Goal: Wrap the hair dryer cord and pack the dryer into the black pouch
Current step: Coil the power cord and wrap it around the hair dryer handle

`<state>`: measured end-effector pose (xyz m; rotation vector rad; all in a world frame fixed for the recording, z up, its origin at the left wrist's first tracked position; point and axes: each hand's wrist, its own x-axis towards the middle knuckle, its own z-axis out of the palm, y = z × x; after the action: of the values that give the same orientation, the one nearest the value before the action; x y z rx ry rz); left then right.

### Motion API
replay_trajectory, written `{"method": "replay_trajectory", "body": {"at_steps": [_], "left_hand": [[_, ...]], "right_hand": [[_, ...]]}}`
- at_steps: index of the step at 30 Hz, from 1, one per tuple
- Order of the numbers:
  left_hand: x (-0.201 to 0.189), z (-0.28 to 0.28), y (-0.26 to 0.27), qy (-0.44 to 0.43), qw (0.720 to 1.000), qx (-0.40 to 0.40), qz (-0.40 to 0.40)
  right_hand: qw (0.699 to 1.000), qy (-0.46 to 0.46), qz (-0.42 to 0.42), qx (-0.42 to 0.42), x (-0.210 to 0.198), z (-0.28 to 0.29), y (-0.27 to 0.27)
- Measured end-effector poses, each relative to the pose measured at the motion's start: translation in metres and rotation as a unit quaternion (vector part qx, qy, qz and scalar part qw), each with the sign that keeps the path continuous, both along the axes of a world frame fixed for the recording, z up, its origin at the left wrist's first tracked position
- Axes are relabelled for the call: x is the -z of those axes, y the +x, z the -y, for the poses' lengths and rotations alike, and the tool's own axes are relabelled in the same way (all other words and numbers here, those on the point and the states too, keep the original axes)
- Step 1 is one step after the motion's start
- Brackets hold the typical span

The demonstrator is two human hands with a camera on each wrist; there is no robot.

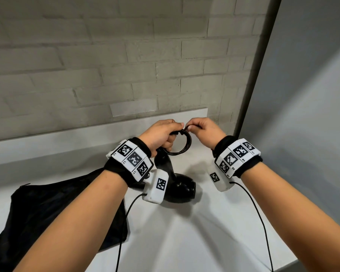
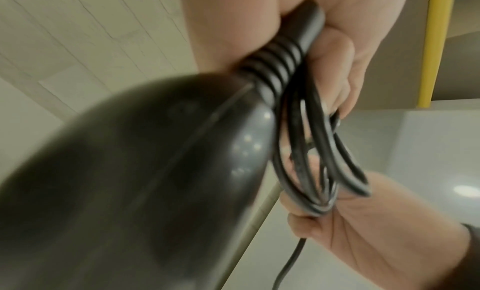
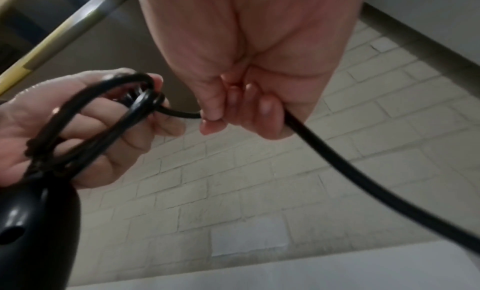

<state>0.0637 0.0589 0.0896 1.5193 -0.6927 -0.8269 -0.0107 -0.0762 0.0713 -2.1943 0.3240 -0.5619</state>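
The right hand (image 3: 241,73) fills the top centre, fingers curled and pinching the black cord (image 3: 363,171), which runs down to the lower right. At left, the left hand (image 3: 78,126) holds several cord loops w/ its fingers. The dryer (image 3: 33,229), black and glossy, hangs under it at bottom left. Pale brick wall (image 3: 259,181) in the background.

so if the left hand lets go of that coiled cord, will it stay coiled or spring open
Probably springs open: the cord holds rounded loops only under the left hand and nothing ties them. The loose end arcs smoothly from the right hand, so it looks fairly springy, not limp.
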Motion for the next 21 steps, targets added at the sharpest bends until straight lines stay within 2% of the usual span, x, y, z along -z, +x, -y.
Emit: {"method": "replay_trajectory", "body": {"at_steps": [4, 10, 15, 21], "left_hand": [[-0.001, 0.004, -0.002, 0.017, 0.999, -0.013, 0.030], [-0.001, 0.007, 0.002, 0.018, 0.999, 0.009, 0.028], [0.002, 0.006, 0.011, 0.001, 1.000, -0.014, 0.025], [0.006, 0.007, 0.016, -0.063, 0.996, -0.057, -0.001]], "right_hand": [[0.996, -0.041, 0.048, 0.064, -0.008, 0.000, 0.000], [0.987, -0.061, 0.115, 0.092, -0.010, -0.018, -0.005], [0.986, -0.051, 0.142, 0.071, 0.000, -0.036, -0.009], [0.983, -0.111, 0.142, 0.023, 0.025, -0.045, -0.014]]}}
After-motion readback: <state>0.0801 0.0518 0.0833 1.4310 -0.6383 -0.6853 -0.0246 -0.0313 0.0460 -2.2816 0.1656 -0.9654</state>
